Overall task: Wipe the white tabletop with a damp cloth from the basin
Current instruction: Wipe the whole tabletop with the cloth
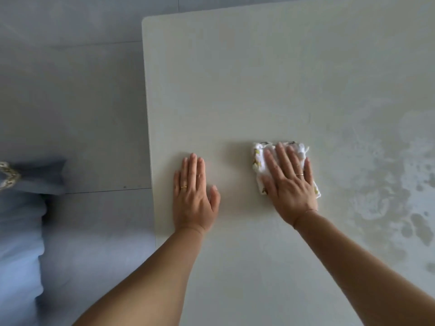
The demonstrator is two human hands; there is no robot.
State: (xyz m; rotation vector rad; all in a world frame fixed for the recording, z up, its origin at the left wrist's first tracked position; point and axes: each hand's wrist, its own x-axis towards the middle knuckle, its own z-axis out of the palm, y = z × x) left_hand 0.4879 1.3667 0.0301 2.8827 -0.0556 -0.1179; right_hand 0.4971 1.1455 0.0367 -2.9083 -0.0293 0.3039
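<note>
Under the right hand [290, 184], its straight fingers [282, 158] slightly spread, lies the folded cloth [259, 158], pressed onto the white tabletop [235, 90]. Beside it, left hand [195, 196] rests flat, fingers together, touching bare tabletop.

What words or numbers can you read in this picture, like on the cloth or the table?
None: no word, number or sign can be read anywhere.
The cloth under the right hand has small yellow and dark marks, too blurred to read as letters.
The white tabletop shows only wet patches, no writing.
The blue fabric at the left has a gold trim, no writing.
</note>
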